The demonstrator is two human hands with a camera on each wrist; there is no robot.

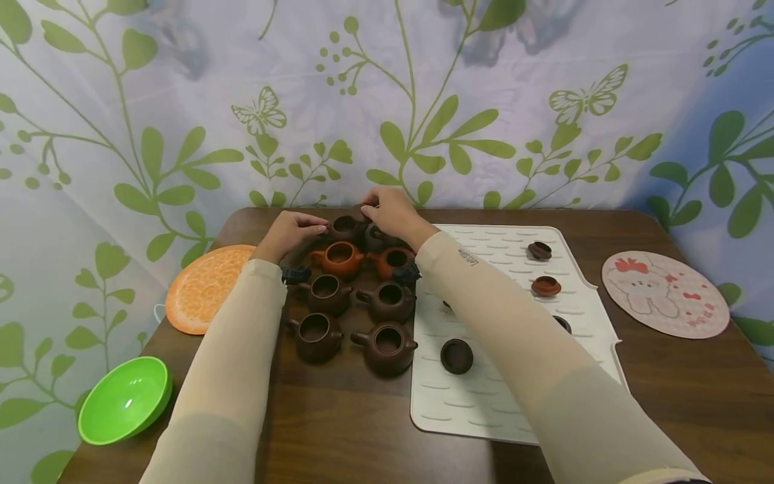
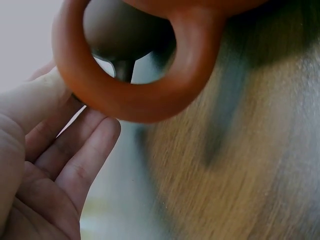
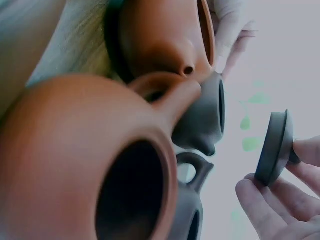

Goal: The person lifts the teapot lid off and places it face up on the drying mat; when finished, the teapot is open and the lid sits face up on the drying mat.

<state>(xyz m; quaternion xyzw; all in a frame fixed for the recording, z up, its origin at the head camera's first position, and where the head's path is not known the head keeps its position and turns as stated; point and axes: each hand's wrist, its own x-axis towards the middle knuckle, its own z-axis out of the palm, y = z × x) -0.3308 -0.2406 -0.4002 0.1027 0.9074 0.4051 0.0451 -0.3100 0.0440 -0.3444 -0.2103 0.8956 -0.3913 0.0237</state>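
Observation:
Two rows of small clay teapots stand lidless on the table. My left hand (image 1: 289, 232) pinches the handle side of the dark brown teapot (image 1: 346, 236) at the back left; in the left wrist view an orange-brown teapot handle (image 2: 150, 102) partly hides that grip. Above the back teapots, my right hand (image 1: 392, 214) holds a dark teapot lid (image 3: 274, 147) by its knob, tilted on edge and apart from the teapots in the right wrist view. Another dark teapot (image 3: 187, 212) at the back right is mostly hidden by the right hand in the head view.
Several lids, including a dark lid (image 1: 457, 356) and a reddish lid (image 1: 546, 286), lie on a white drying mat (image 1: 441, 417) at the right. Around are an orange-slice mat (image 1: 208, 289), a green bowl (image 1: 123, 402) and a pink round mat (image 1: 665, 296). A patterned curtain hangs behind.

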